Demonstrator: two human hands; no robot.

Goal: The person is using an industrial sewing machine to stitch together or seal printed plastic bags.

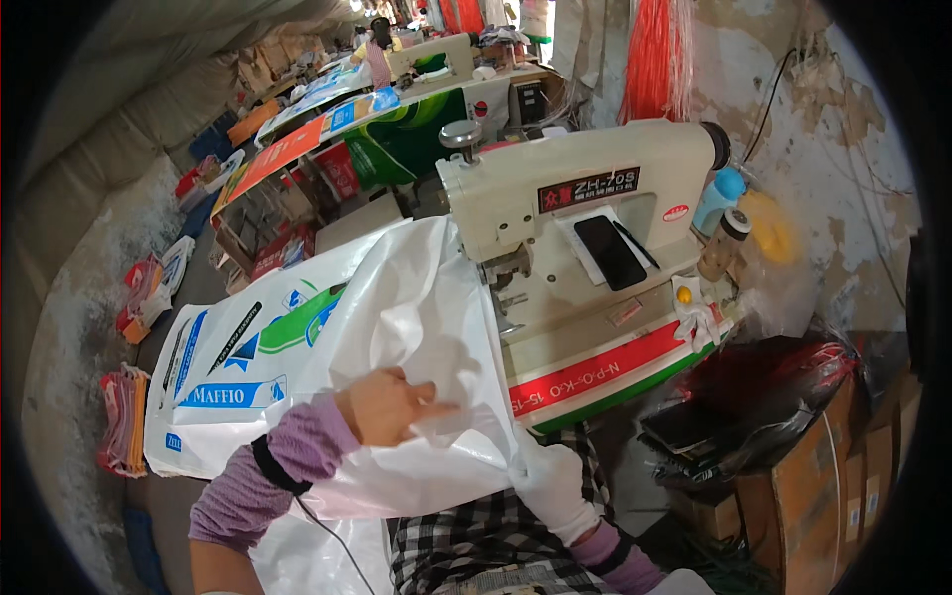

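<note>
A large white plastic woven sack [397,297] with blue and green print lies across the work surface, and its right edge runs up beside the needle area of a cream industrial sewing machine [595,169]. My left hand [392,407], bare below a purple sleeve, rests over the sack with its fingers stretched toward the right; it grips nothing. At the sack's near right corner, my right hand [555,486] wears a white glove and is closed on the edge. Some of its fingers are hidden by the plastic.
On the machine bed lie a black phone [609,252] and a pen [636,244]. A blue-lidded cup [720,193] and a bottle [727,238] stand at its right end. Cardboard boxes [793,496] and dark plastic bags [739,416] crowd the lower right. Another person [379,50] sits farther back.
</note>
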